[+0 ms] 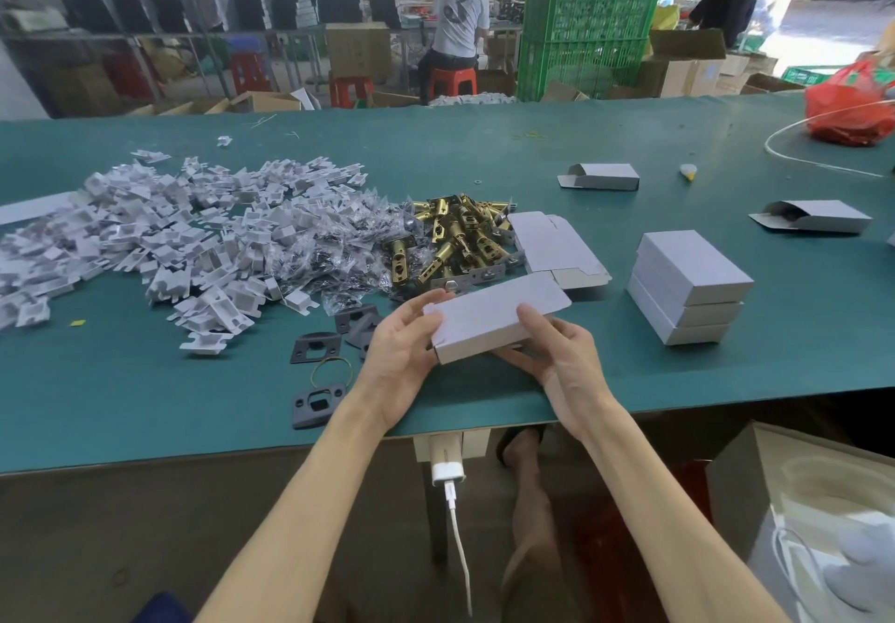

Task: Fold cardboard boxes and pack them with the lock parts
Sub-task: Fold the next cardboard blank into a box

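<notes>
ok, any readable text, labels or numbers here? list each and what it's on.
"3": large dark figure on the back of the grey T-shirt, person seated at the far bench.
White print on the low green crate, far right: too blurred to read.
No print showing on the held box or the stacked boxes.

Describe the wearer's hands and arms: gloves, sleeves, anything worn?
No gloves: left hand and right hand are bare, with no rings, watch or bands visible. The forearms are bare down to the frame edge, with no sleeves in view. No markings or cables on them.
</notes>
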Tool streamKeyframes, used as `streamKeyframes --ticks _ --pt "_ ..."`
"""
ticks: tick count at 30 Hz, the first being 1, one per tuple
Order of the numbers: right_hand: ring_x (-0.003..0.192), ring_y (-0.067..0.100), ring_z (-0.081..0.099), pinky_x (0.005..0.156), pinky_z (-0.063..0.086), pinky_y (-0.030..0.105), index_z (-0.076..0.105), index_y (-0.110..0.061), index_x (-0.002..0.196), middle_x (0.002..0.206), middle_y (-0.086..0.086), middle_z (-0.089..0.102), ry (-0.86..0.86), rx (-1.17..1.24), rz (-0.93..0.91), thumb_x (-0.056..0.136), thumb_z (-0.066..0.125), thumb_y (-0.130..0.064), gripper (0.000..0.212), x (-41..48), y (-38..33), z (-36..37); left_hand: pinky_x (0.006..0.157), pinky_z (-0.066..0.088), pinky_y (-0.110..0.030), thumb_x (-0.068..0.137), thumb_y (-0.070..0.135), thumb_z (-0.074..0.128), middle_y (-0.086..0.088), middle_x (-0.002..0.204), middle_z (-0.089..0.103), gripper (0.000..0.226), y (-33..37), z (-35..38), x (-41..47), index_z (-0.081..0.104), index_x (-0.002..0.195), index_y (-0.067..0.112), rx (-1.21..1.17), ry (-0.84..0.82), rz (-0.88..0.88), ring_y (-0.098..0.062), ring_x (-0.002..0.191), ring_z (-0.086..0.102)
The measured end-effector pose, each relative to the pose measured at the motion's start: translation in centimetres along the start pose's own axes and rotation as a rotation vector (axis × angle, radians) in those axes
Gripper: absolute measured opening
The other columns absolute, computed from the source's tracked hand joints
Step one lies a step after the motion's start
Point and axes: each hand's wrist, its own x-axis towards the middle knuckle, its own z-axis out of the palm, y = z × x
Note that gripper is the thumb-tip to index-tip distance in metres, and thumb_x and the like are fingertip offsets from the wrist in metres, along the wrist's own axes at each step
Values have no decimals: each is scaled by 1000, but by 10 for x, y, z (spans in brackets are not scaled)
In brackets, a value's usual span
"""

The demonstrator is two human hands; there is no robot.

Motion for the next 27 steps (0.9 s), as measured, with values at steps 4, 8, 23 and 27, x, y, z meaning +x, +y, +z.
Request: streamKeyframes --ticks 4,8,23,27 --pt "109 30 68 84 61 41 73 -7 106 115 17 72 -78 72 22 80 79 -16 28 2 0 -6 85 60 -27 103 19 60 -14 131 69 39 -1 0 0 60 139 2 -10 16 24 -20 109 67" --pt "117 32 64 86 60 43 64 -4 123 124 20 67 -102 49 6 82 75 -10 43 4 2 -8 87 60 -33 108 31 52 -12 128 71 39 -5 0 2 62 139 11 49 1 0 -19 105 67" --pt "111 21 69 88 60 38 60 -17 128 117 4 73 -77 -33 -31 79 80 -22 53 9 11 -6 79 63 -32 110 19 46 1 118 77 26 -7 0 4 66 127 22 54 -35 14 -11 103 72" --pt "112 22 69 91 59 40 62 -19 124 115 4 74 -86 -21 -32 79 80 -21 49 9 11 -5 82 64 -35 109 21 50 -1 123 75 26 -5 0 4 66 130 24 13 -18 7 -14 107 71"
